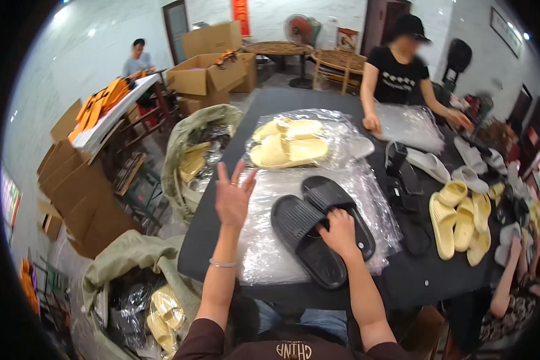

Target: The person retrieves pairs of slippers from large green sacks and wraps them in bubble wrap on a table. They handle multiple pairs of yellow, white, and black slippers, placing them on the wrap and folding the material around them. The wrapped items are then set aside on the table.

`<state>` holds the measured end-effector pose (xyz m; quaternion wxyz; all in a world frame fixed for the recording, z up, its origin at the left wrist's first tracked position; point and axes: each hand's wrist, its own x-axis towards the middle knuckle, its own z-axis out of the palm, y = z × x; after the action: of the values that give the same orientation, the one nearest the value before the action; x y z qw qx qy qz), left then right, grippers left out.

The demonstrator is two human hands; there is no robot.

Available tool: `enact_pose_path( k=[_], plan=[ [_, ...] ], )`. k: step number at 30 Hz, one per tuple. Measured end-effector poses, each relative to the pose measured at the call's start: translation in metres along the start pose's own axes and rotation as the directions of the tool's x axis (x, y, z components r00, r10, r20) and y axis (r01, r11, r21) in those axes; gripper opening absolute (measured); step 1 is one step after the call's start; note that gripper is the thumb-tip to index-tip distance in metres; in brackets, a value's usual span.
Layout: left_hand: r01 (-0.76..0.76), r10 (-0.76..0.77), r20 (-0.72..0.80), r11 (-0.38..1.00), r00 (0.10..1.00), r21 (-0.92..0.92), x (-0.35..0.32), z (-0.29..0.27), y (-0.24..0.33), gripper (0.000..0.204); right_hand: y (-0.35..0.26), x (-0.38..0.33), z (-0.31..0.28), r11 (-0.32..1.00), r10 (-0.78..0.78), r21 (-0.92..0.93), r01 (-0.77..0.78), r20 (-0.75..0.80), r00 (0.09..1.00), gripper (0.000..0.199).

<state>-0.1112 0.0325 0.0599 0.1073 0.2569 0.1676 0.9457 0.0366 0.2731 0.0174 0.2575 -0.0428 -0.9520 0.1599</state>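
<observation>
Now right hand grips black slippers.

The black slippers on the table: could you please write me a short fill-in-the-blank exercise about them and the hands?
1. The right hand rests on the pair of ____ slippers.
2. The left hand is raised, open and holds ____.
3. The slippers lie on a stack of clear ____ bags.
4. The bagged pair farther up the table is pale ____.

Missing words: black; nothing; plastic; yellow
</observation>
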Motion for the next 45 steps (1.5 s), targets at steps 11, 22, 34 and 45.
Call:
enact_pose_path(
  k=[11, 22, 34, 45],
  plan=[
    [0.308, -0.304, 0.08, 0.95, 0.949, -0.045, -0.005, -0.008, -0.01, 0.06, -0.003, -0.001, -0.002, 0.999, 0.034, 0.02, -0.035, 0.029, 0.999, 0.04],
    [-0.09, -0.371, 0.049, -0.094, 0.927, 0.991, -0.023, -0.018, -0.049, 0.023, -0.003, -0.005, 0.002, 0.997, 0.057, 0.06, -0.057, 0.003, 0.998, 0.042],
    [-0.052, -0.419, 0.001, -0.11, 0.908, 0.993, -0.022, -0.009, -0.052, 0.025, 0.006, -0.006, 0.002, 0.985, 0.06, 0.161, -0.065, 0.036, 0.998, 0.049],
    [-0.091, -0.393, 0.04, -0.11, 0.919, 0.99, -0.024, -0.012, -0.049, 0.023, 0.061, 0.01, -0.047, 0.347, 0.667, 0.929, -0.129, -0.148, 0.73, 0.023]
  ],
)
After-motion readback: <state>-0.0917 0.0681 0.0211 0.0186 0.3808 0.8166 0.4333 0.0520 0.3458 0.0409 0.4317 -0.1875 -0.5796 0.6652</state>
